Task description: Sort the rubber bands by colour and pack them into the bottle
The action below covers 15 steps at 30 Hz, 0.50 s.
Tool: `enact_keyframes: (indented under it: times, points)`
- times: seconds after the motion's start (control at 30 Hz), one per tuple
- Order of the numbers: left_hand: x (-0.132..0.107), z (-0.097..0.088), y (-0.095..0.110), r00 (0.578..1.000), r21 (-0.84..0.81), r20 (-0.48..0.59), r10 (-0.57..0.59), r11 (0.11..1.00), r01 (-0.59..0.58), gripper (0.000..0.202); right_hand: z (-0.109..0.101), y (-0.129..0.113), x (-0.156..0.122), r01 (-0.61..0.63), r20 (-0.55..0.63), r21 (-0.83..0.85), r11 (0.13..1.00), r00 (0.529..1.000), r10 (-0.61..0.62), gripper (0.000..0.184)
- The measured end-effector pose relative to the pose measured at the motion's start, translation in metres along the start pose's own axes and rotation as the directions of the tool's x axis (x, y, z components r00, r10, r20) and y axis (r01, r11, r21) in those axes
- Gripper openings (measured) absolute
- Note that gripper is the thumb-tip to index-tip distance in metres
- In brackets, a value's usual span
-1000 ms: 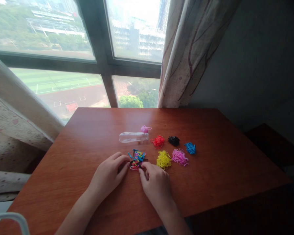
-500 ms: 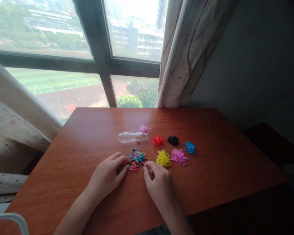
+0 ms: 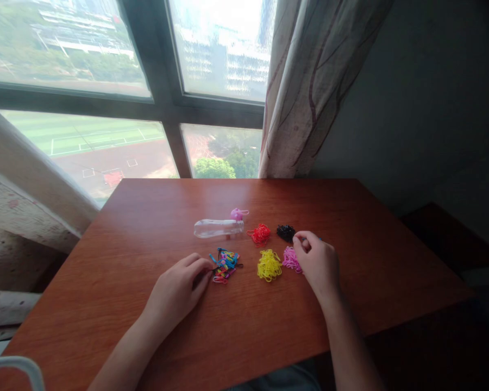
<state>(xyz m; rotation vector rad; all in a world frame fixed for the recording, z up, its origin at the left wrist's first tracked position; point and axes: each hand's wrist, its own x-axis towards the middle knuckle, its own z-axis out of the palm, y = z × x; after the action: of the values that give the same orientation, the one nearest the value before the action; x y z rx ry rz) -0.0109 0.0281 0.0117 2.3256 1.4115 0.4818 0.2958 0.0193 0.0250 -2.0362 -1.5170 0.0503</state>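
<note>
My left hand (image 3: pixel 184 285) rests at the near left side of a mixed pile of small coloured rubber bands (image 3: pixel 227 260), thumb and forefinger pinched on a black band at its edge. My right hand (image 3: pixel 318 262) is closed in a pinch at the right edge of the black rubber band pile (image 3: pixel 285 233); the black band between its fingertips is hardly visible against the pile. Under and beside this hand lies the pink rubber band pile (image 3: pixel 291 259), partly covered. The blue pile behind the hand is almost wholly hidden.
A yellow rubber band pile (image 3: pixel 269 265) and a red one (image 3: pixel 261 234) lie mid-table. Behind the mixed pile a clear bottle (image 3: pixel 217 228) lies on its side, a pink cap with a loop (image 3: pixel 237 214) beside its neck. The wooden table (image 3: pixel 158 206) meets a window.
My right hand has left the mixed pile and moved right and away from me to the black pile, taking a black rubber band along. My left hand has stayed at the mixed pile.
</note>
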Motion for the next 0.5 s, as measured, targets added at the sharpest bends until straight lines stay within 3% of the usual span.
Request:
enact_keyframes:
  times: [0.5]
  points:
    - [-0.001,0.0,-0.001,1.0,-0.02,-0.002,-0.02,1.0,0.02,0.02,0.012,-0.001,0.024,-0.022,0.111,-0.147,0.989,0.993,0.039,0.012]
